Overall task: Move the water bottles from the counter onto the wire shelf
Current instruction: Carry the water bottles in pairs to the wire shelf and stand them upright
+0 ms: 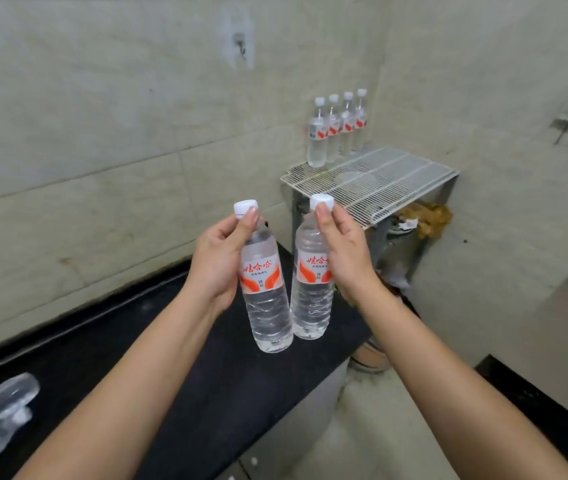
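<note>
Here, left hand (214, 259) grips left bottle (266, 299), right hand (346, 254) grips right bottle (310, 301). Four bottles (336, 129) stand upright on wire shelf (400, 180).

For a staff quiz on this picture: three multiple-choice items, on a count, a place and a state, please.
1. How many bottles stand on the wire shelf? A. two B. four C. six
2. Where on it do they stand? A. front edge B. middle C. far left corner, by the wall
3. What are the left hand and right hand doing? A. resting flat B. each gripping a bottle C. both empty
Answers: 1 B: four white caps show. 2 C: they line the wall. 3 B: fingers curl round the left bottle and the right bottle.
</note>
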The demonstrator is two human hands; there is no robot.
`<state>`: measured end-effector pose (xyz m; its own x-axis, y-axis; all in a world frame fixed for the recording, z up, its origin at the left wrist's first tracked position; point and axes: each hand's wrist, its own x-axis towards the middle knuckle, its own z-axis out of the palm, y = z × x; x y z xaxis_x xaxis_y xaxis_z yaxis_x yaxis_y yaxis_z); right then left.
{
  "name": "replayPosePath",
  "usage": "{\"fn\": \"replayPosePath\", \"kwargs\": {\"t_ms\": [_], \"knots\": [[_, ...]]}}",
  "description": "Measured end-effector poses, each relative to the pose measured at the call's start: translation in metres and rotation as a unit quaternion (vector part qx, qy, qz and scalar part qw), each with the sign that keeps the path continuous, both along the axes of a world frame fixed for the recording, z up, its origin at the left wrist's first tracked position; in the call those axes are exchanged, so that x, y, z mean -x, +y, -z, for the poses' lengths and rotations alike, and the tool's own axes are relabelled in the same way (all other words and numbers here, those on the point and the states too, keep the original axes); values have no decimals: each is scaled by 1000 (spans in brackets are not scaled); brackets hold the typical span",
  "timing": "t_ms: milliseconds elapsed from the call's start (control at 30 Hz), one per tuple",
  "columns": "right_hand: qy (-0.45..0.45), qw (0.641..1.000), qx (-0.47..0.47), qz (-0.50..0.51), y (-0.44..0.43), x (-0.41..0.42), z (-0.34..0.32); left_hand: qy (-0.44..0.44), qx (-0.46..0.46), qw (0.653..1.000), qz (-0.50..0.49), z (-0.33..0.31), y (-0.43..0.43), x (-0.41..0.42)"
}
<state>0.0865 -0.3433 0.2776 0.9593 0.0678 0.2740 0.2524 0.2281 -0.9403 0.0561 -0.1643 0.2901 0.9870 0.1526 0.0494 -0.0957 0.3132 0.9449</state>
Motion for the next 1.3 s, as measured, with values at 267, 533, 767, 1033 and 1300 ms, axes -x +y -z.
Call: {"fn": "replayPosePath", "kwargs": {"t_ms": [267,533,767,1033,1300], "knots": [[-20,1000,24,-2,-155,-53,-25,-20,5,997,73,-29,-167,-73],[-46,996,58,50,-219,-152,-26,-42,-2,997,58,-33,-223,-171],[-97,977,153,116,-241,-274,-33,-74,1,997,24,-24,-248,-297],[-130,958,188,170,-262,-419,-47,-151,-154,973,-81,-20,-245,-438],[-183,935,292,80,-239,-531,-29,-92,-183,967,-153,2,-223,-516]]}}
